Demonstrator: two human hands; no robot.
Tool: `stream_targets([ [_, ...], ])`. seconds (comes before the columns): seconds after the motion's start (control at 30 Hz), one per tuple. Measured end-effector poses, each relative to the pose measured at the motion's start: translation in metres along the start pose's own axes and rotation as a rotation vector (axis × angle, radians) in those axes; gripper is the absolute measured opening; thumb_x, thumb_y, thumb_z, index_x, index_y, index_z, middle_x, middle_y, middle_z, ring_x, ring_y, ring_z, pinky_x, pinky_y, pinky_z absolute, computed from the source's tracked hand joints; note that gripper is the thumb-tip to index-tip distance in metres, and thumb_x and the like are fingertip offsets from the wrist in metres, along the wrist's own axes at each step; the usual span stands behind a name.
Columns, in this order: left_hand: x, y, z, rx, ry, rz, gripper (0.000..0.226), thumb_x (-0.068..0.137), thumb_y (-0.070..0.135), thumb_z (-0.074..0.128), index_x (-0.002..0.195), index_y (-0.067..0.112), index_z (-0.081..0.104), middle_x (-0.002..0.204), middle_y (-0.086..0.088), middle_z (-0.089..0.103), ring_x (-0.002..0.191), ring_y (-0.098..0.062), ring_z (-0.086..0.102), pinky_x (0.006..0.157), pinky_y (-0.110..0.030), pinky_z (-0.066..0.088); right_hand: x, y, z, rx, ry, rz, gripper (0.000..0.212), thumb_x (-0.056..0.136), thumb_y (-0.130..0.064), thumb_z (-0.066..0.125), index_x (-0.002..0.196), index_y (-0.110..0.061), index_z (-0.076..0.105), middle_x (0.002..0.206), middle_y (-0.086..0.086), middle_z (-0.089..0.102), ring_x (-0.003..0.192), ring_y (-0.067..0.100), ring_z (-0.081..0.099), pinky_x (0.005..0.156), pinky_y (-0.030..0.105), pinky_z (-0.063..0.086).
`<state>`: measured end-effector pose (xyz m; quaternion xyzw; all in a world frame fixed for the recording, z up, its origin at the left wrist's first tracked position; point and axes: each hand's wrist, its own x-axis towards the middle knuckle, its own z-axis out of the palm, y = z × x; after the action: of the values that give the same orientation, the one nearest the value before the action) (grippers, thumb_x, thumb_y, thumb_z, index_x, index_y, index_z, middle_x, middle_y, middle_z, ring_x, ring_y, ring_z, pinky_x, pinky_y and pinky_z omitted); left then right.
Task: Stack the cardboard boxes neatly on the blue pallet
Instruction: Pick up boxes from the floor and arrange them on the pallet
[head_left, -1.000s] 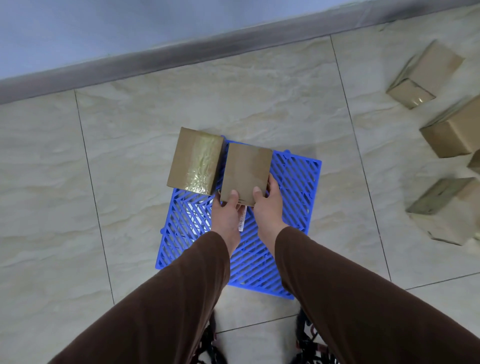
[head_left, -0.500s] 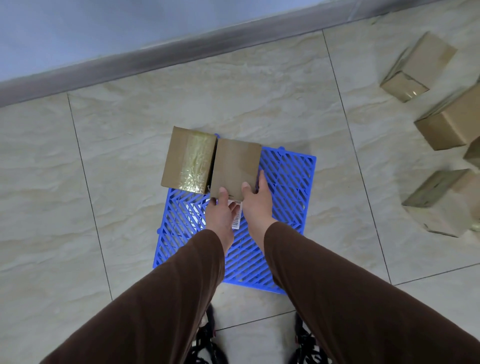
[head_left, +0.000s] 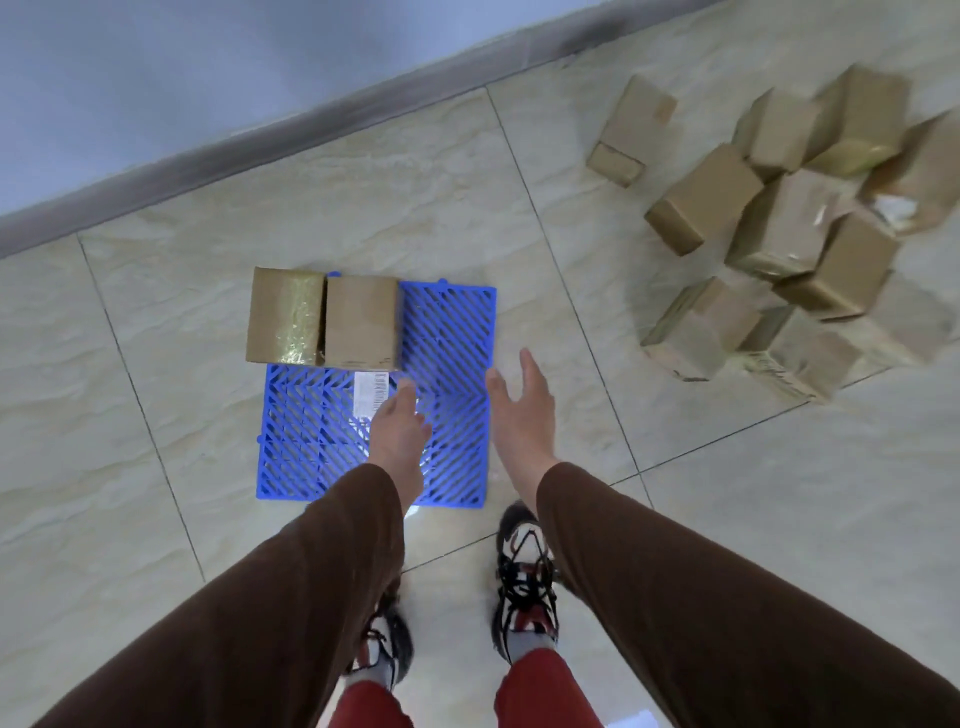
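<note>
Where half a second ago both my hands were pressed to the near edge of the plain brown cardboard box (head_left: 362, 322), they are now off it and pulled back toward me, and my view has swung right to take in the loose heap. That box sits on the far left part of the blue slotted plastic pallet (head_left: 447, 332), touching the side of the tape-topped cardboard box (head_left: 285, 316) to its left, which hangs a little over the pallet's left edge. Both boxes lie flat, top faces up, their long sides running away from me toward the wall, near edges almost in line. A white barcode label (head_left: 371, 392) lies on the pallet grid just in front of the plain box.

My left hand (head_left: 397, 434) hovers over the middle of the pallet, fingers loosely spread and holding nothing. My right hand (head_left: 519, 402) is at the pallet's right edge, palm open, fingers apart, also empty.

Off to the right on the pale tiled floor (head_left: 597, 457), well apart from the pallet, is the jumbled pile of brown cardboard boxes (head_left: 779, 234), tilted every way.
</note>
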<state>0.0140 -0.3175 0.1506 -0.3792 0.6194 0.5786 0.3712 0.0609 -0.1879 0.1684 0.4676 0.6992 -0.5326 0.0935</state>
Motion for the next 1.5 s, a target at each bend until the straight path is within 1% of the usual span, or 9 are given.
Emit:
stream_targets([
  [0.13, -0.054, -0.006, 0.052, 0.009, -0.029, 0.024, 0.024, 0.106, 0.043, 0.044, 0.095, 0.025, 0.055, 0.084, 0.008, 0.046, 0.073, -0.008, 0.048, 0.072, -0.022, 0.044, -0.031, 0.002, -0.075, 0.002, 0.058, 0.023, 0.063, 0.102, -0.043, 0.053, 0.158, -0.023, 0.032, 0.162, -0.005, 0.034, 0.151, 0.017, 0.024, 0.121, 0.034, 0.018],
  [0.23, -0.083, -0.014, 0.086, 0.073, -0.114, 0.050, 0.028, 0.107, 0.040, 0.042, 0.119, 0.018, 0.055, 0.098, 0.006, 0.051, 0.087, -0.013, 0.052, 0.088, -0.032, 0.044, -0.048, 0.007, -0.128, 0.050, 0.124, 0.071, 0.063, 0.101, -0.048, 0.050, 0.157, -0.027, 0.032, 0.161, -0.007, 0.035, 0.150, 0.016, 0.026, 0.122, 0.040, 0.022],
  [0.37, -0.114, -0.028, 0.128, 0.103, -0.146, 0.038, 0.023, 0.103, 0.044, 0.048, 0.103, 0.024, 0.058, 0.086, 0.006, 0.047, 0.074, -0.009, 0.047, 0.073, -0.023, 0.043, -0.068, 0.023, -0.181, 0.095, 0.195, 0.113, 0.062, 0.100, -0.052, 0.049, 0.156, -0.030, 0.033, 0.160, -0.008, 0.036, 0.149, 0.016, 0.029, 0.121, 0.042, 0.026],
  [0.7, -0.162, -0.081, 0.216, 0.287, -0.186, 0.061, 0.046, 0.103, 0.051, 0.045, 0.131, 0.016, 0.056, 0.120, 0.004, 0.056, 0.114, -0.013, 0.053, 0.106, -0.031, 0.044, -0.066, 0.080, -0.274, 0.227, 0.177, 0.195, 0.063, 0.099, -0.057, 0.047, 0.156, -0.035, 0.032, 0.161, -0.010, 0.034, 0.148, 0.014, 0.031, 0.120, 0.046, 0.028],
  [0.8, -0.171, -0.094, 0.244, 0.316, -0.213, 0.059, 0.057, 0.103, 0.050, 0.046, 0.143, 0.010, 0.050, 0.130, 0.003, 0.053, 0.120, -0.014, 0.052, 0.103, -0.029, 0.044, -0.056, 0.099, -0.304, 0.245, 0.128, 0.215, 0.063, 0.098, -0.058, 0.048, 0.155, -0.036, 0.032, 0.160, -0.009, 0.036, 0.147, 0.015, 0.034, 0.120, 0.047, 0.030],
  [1.1, -0.132, -0.082, 0.278, 0.478, -0.225, 0.023, 0.047, 0.104, 0.044, 0.047, 0.134, 0.009, 0.056, 0.127, -0.004, 0.056, 0.119, -0.020, 0.054, 0.105, -0.035, 0.044, 0.013, 0.131, -0.355, 0.262, 0.066, 0.366, 0.057, 0.104, -0.049, 0.036, 0.153, -0.021, 0.039, 0.157, 0.000, 0.042, 0.142, 0.021, 0.040, 0.103, 0.031, 0.031],
  [1.23, -0.087, -0.053, 0.288, 0.719, -0.206, 0.107, 0.036, 0.104, 0.047, 0.046, 0.126, 0.021, 0.057, 0.128, -0.004, 0.052, 0.112, -0.021, 0.049, 0.099, -0.033, 0.038, 0.049, 0.132, -0.358, 0.228, 0.174, 0.453, 0.061, 0.105, -0.050, 0.033, 0.161, -0.028, 0.023, 0.168, -0.003, 0.022, 0.151, 0.024, 0.027, 0.120, 0.043, 0.025],
  [1.37, -0.040, -0.031, 0.311, 0.926, -0.047, 0.362, 0.062, 0.103, 0.045, 0.047, 0.157, 0.018, 0.034, 0.164, -0.002, 0.033, 0.149, -0.022, 0.033, 0.114, -0.028, 0.025, 0.095, 0.137, -0.349, 0.143, 0.283, 0.450, 0.069, 0.106, -0.048, 0.029, 0.163, -0.019, 0.005, 0.171, -0.002, 0.001, 0.157, 0.021, 0.006, 0.126, 0.043, 0.009],
  [1.5, 0.014, -0.025, 0.340, 1.092, 0.032, 0.546, 0.069, 0.104, 0.040, 0.045, 0.162, 0.015, 0.016, 0.171, -0.005, 0.005, 0.157, -0.020, 0.006, 0.126, -0.033, 0.007, 0.149, 0.148, -0.327, 0.149, 0.289, 0.478, 0.072, 0.106, -0.050, 0.027, 0.162, -0.014, -0.002, 0.171, 0.002, -0.006, 0.157, 0.019, -0.003, 0.123, 0.038, 0.002],
])
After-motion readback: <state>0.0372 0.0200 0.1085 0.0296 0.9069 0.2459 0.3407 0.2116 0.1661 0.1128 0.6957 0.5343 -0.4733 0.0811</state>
